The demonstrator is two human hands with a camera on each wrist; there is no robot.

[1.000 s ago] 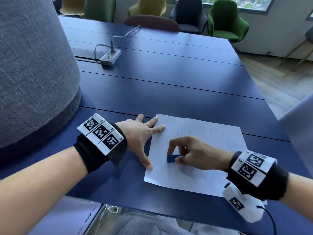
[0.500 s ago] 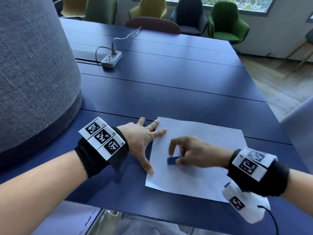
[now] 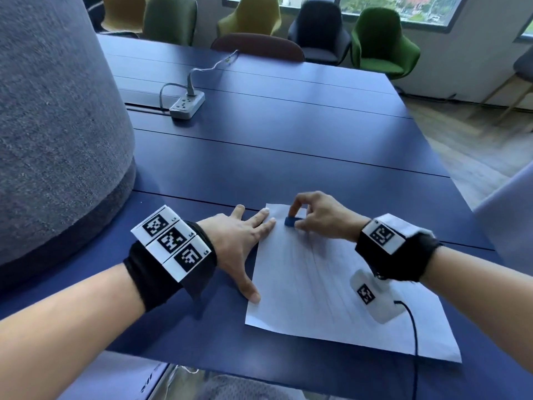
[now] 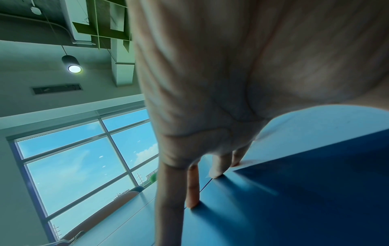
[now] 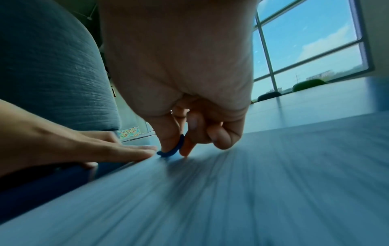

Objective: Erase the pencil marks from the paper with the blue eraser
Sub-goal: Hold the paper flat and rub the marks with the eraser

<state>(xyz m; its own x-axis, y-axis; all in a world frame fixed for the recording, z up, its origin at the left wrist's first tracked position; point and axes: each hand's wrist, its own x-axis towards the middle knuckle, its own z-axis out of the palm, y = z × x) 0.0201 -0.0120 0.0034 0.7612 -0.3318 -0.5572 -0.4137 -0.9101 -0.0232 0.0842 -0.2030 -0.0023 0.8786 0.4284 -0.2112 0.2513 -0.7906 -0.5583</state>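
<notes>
A white sheet of paper (image 3: 323,287) with faint pencil lines lies on the dark blue table (image 3: 288,145) near its front edge. My right hand (image 3: 314,217) pinches the blue eraser (image 3: 290,221) between thumb and fingers and presses it onto the paper's far left corner. In the right wrist view the eraser (image 5: 171,150) touches the sheet under the thumb. My left hand (image 3: 242,241) lies flat with spread fingers on the paper's left edge, its fingertips (image 4: 216,173) on the sheet and thumb near the lower left side.
A grey fabric-covered column (image 3: 57,125) stands close on the left. A white power strip (image 3: 187,105) with its cable lies further back on the table. Several chairs (image 3: 383,44) line the far side. The table's right edge drops to a wooden floor (image 3: 476,134).
My right hand has slid the eraser away from me, from the middle of the sheet up to its far left corner. The left hand keeps pressing the paper's left edge.
</notes>
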